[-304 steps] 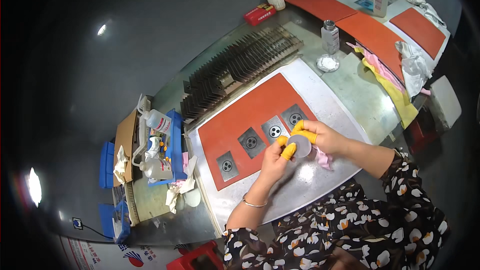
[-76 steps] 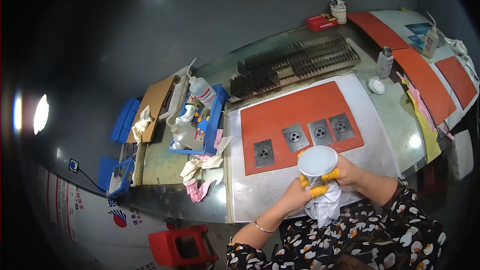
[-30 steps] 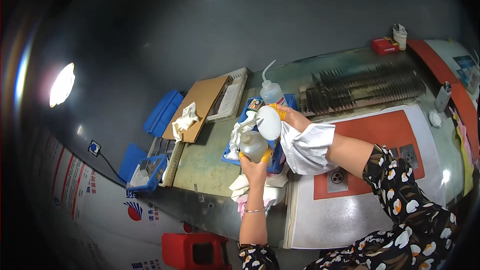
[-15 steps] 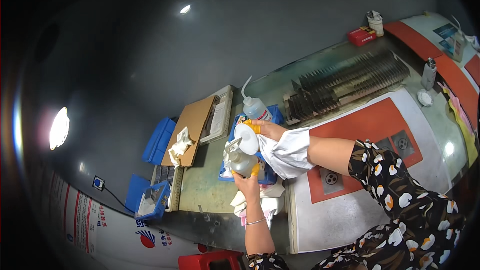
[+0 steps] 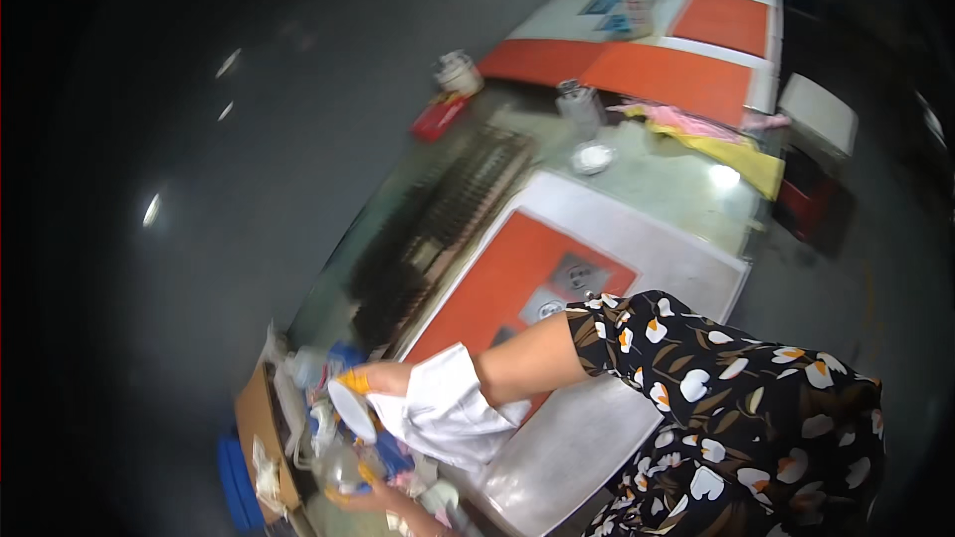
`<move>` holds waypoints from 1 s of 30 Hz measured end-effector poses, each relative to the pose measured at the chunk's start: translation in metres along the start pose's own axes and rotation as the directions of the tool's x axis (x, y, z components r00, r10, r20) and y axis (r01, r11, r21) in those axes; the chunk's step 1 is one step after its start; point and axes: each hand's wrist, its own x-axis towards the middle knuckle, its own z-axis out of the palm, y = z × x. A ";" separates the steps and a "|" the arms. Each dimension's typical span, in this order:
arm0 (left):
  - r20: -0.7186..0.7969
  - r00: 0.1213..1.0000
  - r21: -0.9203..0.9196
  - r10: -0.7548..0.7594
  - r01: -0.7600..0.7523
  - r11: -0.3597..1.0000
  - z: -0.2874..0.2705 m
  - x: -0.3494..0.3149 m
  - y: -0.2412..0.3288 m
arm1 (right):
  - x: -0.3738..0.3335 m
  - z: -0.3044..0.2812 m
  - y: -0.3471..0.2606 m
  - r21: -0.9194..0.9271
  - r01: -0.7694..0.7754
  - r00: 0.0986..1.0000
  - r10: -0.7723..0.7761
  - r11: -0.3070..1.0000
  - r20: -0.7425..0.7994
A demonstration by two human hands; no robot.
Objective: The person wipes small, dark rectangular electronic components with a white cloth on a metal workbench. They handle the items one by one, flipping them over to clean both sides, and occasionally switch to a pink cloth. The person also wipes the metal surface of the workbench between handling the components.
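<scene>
Our greenish workbench [image 5: 686,179] carries a white sheet [image 5: 676,239], a dark rack [image 5: 438,239], a red box [image 5: 438,120], a bottle [image 5: 581,111] and a shallow dish [image 5: 593,158].

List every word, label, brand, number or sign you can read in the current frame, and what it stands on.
None can be read.
Red box: any print is too blurred.
Far bottle: reddish marks, too blurred.
Blue-marked sheet: too blurred.
Grey plate: dark round mark, no legible letters.
White disc in the right hand: no lettering visible.
</scene>
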 end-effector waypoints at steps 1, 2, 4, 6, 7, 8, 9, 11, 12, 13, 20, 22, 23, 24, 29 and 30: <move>0.054 0.998 -0.127 0.019 -0.012 0.992 0.000 -0.001 0.039 | -0.033 -0.021 -0.007 -0.025 0.024 0.997 -0.026 0.999 -0.075; 0.101 0.994 -0.233 0.041 -0.016 0.972 -0.008 0.001 0.071 | -0.071 -0.037 -0.013 -0.027 0.048 0.989 -0.051 0.999 -0.140; 0.176 0.974 -0.482 0.140 -0.038 0.875 -0.014 0.005 0.141 | -0.142 -0.063 -0.024 -0.009 0.102 0.951 -0.100 0.995 -0.291; 0.261 0.905 -0.684 0.336 -0.073 0.726 -0.018 -0.010 0.234 | -0.225 -0.080 -0.038 0.030 0.166 0.882 -0.134 0.986 -0.451; 0.393 0.816 -0.784 0.424 0.056 0.618 -0.029 -0.011 0.272 | -0.261 -0.078 -0.048 0.049 0.207 0.843 -0.152 0.977 -0.516; 0.278 0.741 -0.793 0.611 -0.182 0.581 -0.022 -0.023 0.316 | -0.306 -0.075 -0.058 0.057 0.266 0.772 -0.177 0.962 -0.611; 0.364 0.585 -0.841 0.725 -0.128 0.526 -0.015 -0.036 0.346 | -0.338 -0.081 -0.065 0.096 0.315 0.719 -0.171 0.944 -0.674; 0.262 0.379 -0.954 0.888 -0.039 0.299 0.005 -0.071 0.421 | -0.407 -0.070 -0.089 0.128 0.402 0.580 -0.144 0.907 -0.802; 0.312 0.241 -0.949 0.919 0.135 0.286 0.003 -0.099 0.477 | -0.452 -0.058 -0.102 0.098 0.458 0.447 -0.134 0.884 -0.884; 0.295 0.195 -0.945 0.935 0.201 0.256 0.016 -0.120 0.505 | -0.467 -0.083 -0.108 -0.026 0.438 0.348 -0.196 0.899 -0.917; 0.143 0.105 -0.950 0.984 0.294 0.106 0.100 -0.236 0.684 | -0.506 -0.240 -0.139 -0.556 -0.819 0.336 -0.904 -0.143 -0.263; 0.132 0.062 -0.978 0.989 0.170 0.120 0.117 -0.238 0.689 | -0.479 -0.231 -0.146 -0.471 -0.868 0.424 -0.729 -0.159 -0.537; 0.278 0.030 -0.900 0.960 0.357 0.249 0.101 -0.236 0.693 | -0.485 -0.238 -0.141 -0.466 -0.881 0.349 -0.778 -0.082 -0.522; 0.303 0.009 -0.875 0.953 0.398 0.275 0.092 -0.240 0.697 | -0.485 -0.242 -0.136 -0.483 -0.876 0.288 -0.807 -0.004 -0.515; 0.295 0.044 -0.914 0.954 0.304 0.269 0.070 -0.244 0.698 | -0.501 -0.225 -0.135 -0.505 -0.863 0.323 -0.742 0.025 -0.588; 0.296 0.055 -0.912 0.954 0.312 0.265 0.071 -0.247 0.699 | -0.503 -0.225 -0.134 -0.502 -0.865 0.332 -0.733 0.015 -0.594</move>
